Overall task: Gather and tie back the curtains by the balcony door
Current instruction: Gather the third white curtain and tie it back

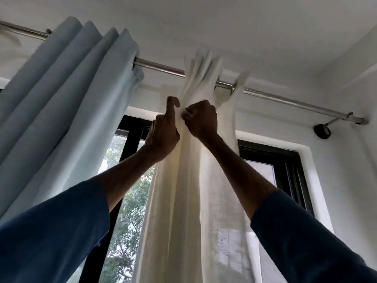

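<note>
1. Overhead, the right hand [202, 119] clenches the bunched cream curtain [189, 180] just below the rod [161, 67].
2. The left hand [163, 131] touches the bunch, forefinger hooked; its other fingers are hidden, so I cannot tell its grip.
3. The curtain's top is blurred.

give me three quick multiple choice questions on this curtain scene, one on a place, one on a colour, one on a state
1. Where do the left hand and right hand grip the white curtain?
A) just under the rod
B) down at its hem
C) above the rod

2. What colour is the curtain bunched at the left?
A) red
B) pale blue
C) green

3. How is the white curtain?
A) spread flat
B) gathered into a bunch
C) off the rod

Answers:
1 A, both hands clutch it close below the rod.
2 B, its folds are pale blue.
3 B, its folds are squeezed together between the hands.
</note>
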